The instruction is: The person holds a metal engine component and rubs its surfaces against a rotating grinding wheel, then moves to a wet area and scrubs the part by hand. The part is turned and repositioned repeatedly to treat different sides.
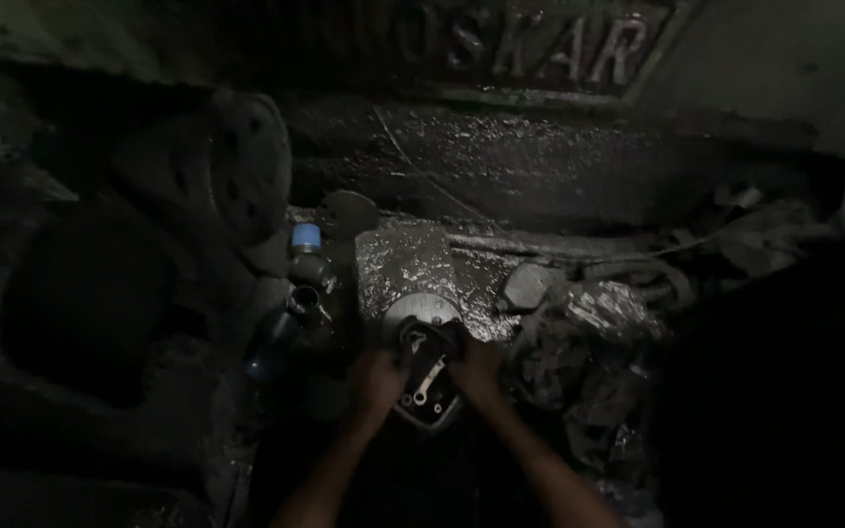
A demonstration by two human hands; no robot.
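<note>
Grease coats everything, so the dark metal part clasped from both sides, left hand and right hand curled round its edges, could slip onto the wet floor (the small loose pieces on it might scatter). A blue-capped bottle and crumpled oily rags crowd either side.

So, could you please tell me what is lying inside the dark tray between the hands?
Inside the dark tray, a small metal spanner and tiny bits show; both hands cover its side edges.
</note>
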